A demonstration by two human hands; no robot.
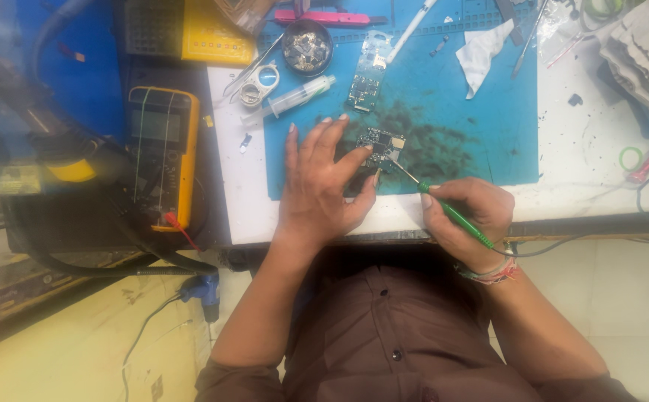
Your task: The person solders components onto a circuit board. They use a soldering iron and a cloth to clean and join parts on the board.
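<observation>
Hidden and unclear parts
Circuit board: near edge under left hand; dish contents too small to tell.

Blue mat smudged black, green-handled tool, yellow multimeter.

Small dark circuit board flat on mat, green-handled soldering iron tip touching it.
</observation>
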